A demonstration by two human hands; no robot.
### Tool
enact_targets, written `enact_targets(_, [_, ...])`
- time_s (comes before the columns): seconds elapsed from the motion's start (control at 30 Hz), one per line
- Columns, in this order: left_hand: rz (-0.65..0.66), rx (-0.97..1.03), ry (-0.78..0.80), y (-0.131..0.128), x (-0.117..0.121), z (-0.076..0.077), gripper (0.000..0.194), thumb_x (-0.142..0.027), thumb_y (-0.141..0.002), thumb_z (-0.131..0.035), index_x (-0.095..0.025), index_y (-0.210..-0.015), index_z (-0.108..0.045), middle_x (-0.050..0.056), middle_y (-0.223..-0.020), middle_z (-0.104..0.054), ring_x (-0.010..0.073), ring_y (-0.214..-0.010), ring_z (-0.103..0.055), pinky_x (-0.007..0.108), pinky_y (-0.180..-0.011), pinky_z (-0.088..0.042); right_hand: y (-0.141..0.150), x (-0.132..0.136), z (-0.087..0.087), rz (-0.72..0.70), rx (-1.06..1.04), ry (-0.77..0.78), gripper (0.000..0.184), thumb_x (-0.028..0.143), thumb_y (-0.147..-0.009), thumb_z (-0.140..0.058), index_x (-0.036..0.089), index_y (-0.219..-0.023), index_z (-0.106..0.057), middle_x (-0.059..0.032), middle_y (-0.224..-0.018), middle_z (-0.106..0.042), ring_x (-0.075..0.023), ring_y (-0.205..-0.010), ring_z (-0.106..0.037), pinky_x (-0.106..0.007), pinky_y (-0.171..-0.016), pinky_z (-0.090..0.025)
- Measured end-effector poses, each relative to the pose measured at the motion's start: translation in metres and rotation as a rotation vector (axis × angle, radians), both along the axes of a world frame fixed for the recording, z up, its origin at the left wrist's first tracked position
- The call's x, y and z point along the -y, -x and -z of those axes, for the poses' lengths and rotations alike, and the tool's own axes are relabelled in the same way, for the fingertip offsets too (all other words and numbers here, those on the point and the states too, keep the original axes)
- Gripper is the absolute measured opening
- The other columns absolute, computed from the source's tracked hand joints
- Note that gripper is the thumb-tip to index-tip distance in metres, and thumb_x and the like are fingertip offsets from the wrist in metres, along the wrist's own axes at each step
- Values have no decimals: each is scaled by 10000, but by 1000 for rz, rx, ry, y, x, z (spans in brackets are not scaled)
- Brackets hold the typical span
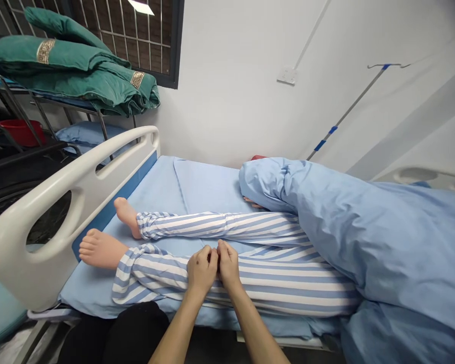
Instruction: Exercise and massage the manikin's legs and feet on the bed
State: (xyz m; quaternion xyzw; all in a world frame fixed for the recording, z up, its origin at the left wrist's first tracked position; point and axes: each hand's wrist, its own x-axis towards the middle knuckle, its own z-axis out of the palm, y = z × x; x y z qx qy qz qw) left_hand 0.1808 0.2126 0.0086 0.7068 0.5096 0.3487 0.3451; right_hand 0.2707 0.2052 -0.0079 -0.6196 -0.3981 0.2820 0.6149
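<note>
A bed [208,184] with a light blue sheet stretches across the view, and a blue quilt [387,227] lies bunched over its right part. From under the quilt come the blue-and-white striped trousers [296,285] of a lying figure, both legs pointing left towards the cream footboard [7,242]. Past the footboard, folded green bedding [79,76] rests on a raised frame, and an IV pole [357,101] leans by the wall at right. The nearer foot [102,250] and the farther foot [127,215] are bare beyond the gathered cuffs. The left hand [202,265] and right hand [228,264] are side by side over the nearer trouser leg, fingers curled inward and thumbs close together; whether they pinch any cloth cannot be told. A small socket [287,76] sits on the wall.
</note>
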Motion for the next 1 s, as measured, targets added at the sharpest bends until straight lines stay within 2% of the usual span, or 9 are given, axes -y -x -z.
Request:
enact_targets(0.13, [-75,174,65,-15,-1,-11,330,-334,-827,-377,-200,-528,-338,-34,-490,-442,95,-507,-392,219,-539,-289,-1,0,-2,3,-22,-19,405,512,-806,-459,210,-566,-335,52,-546,-308,-106,-542,-306,-237,-493,-302])
enact_targets(0.23, [-165,257,94,-26,-4,-10,338,-343,-819,-368,-207,-519,-296,-34,-477,-410,96,-496,-375,220,-513,-285,-3,1,-2,1,-9,-31,387,500,-808,-455,203,-573,-371,40,-558,-354,-114,-561,-337,-242,-517,-323])
enact_targets(0.4, [-135,144,61,-32,-10,5,315,-335,-824,-371,-207,-538,-338,-25,-501,-443,108,-521,-391,237,-554,-281,-3,1,1,23,-28,-64,383,490,-803,-468,203,-569,-370,37,-553,-360,-112,-555,-339,-244,-517,-331])
enact_targets(0.53, [-118,99,44,-29,-10,8,308,-331,-833,-358,-208,-551,-345,-22,-507,-450,113,-522,-393,243,-563,-269,-1,0,1,30,-16,-70,394,493,-801,-472,204,-562,-354,42,-545,-343,-106,-545,-326,-239,-504,-320])
enact_targets(0.7, [-107,70,37,-29,-8,7,293,-306,-830,-364,-205,-556,-338,-28,-502,-419,114,-526,-375,247,-567,-244,-12,8,-21,-52,115,-34,398,485,-830,-440,199,-563,-363,45,-536,-353,-101,-533,-336,-233,-507,-314])
enact_targets(0.8, [-94,37,18,-31,-7,6,302,-283,-818,-380,-198,-535,-321,-35,-481,-382,109,-510,-334,252,-559,-220,-26,17,-34,-17,224,-16,404,468,-851,-435,201,-563,-340,58,-517,-322,-91,-506,-312,-229,-492,-279])
enact_targets(0.87, [-103,26,6,-32,-6,6,305,-278,-817,-382,-195,-531,-313,-37,-475,-368,107,-506,-323,252,-558,-213,-32,22,-30,-7,232,-6,407,464,-869,-404,204,-565,-329,59,-511,-319,-91,-495,-312,-229,-488,-275])
enact_targets(1.0, [-79,12,0,-32,-4,6,294,-286,-813,-396,-197,-542,-322,-41,-483,-368,104,-508,-330,251,-560,-213,-32,26,-4,-45,321,45,399,438,-878,-389,201,-560,-345,56,-499,-329,-96,-494,-322,-239,-492,-253])
